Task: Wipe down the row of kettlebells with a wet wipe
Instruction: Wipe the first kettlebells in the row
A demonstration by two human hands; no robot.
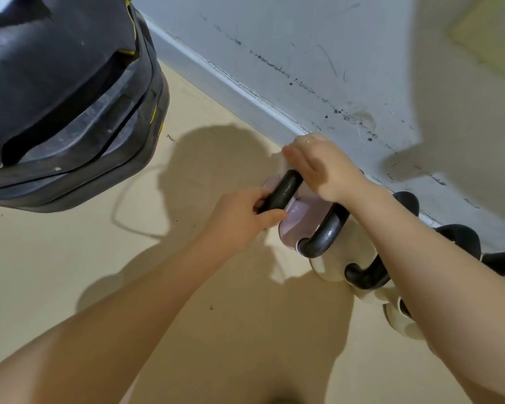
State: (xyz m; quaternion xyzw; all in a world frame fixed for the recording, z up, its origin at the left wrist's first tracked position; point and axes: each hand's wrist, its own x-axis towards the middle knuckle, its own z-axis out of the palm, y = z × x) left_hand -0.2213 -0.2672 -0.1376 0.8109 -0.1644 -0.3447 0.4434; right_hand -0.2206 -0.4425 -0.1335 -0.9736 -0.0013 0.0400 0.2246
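A row of kettlebells with pale bodies and black handles runs along the wall from the middle to the right edge. The nearest pale pink kettlebell (296,225) has a black handle (283,189). My left hand (242,220) grips that handle at its left end. My right hand (318,164) is above the handle's far side and holds a white wet wipe (282,161) against the kettlebell. A second kettlebell (333,266) and more behind it are partly hidden by my right forearm.
A large black padded bag (64,97) with yellow trim fills the upper left. A grey scuffed wall (318,53) and its skirting board (231,83) run diagonally behind the kettlebells. The floor (129,258) is beige.
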